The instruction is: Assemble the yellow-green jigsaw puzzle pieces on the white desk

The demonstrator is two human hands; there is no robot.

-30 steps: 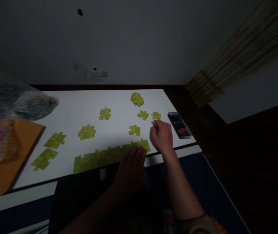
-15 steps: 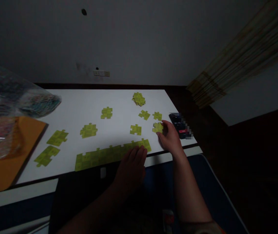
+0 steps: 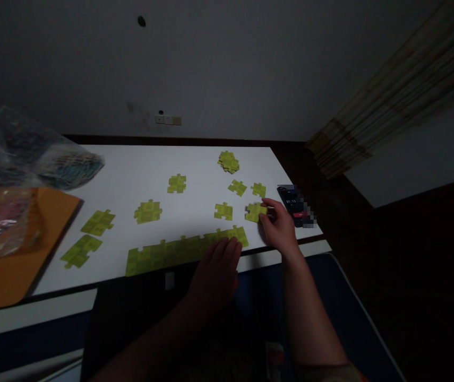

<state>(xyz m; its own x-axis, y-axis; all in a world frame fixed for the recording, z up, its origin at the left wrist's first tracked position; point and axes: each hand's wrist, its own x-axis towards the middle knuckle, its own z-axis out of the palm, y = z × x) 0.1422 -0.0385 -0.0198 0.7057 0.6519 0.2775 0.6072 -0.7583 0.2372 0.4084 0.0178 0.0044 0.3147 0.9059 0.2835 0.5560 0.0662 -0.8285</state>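
Observation:
My right hand (image 3: 278, 225) pinches a yellow-green jigsaw piece (image 3: 254, 212) between thumb and fingers, just above or on the white table. My left hand (image 3: 219, 262) lies flat with fingers stretched over the right part of a joined strip of jigsaw pieces (image 3: 174, 252) along the table's front edge. Beyond my hands lie a loose piece (image 3: 223, 211), another piece (image 3: 237, 187) and a small piece (image 3: 258, 189). A pile of pieces (image 3: 229, 162) sits near the back edge.
More pieces lie to the left: a small stack (image 3: 148, 211), one piece (image 3: 177, 183) and two at the front left (image 3: 98, 222). A phone (image 3: 295, 206) lies at the right edge. A plastic bag (image 3: 67, 164) and an orange envelope (image 3: 51, 223) cover the left end.
My right hand has drawn the held piece slightly, turning it so it extends further left. My left hand stays on the strip. The whole view has shifted a little.

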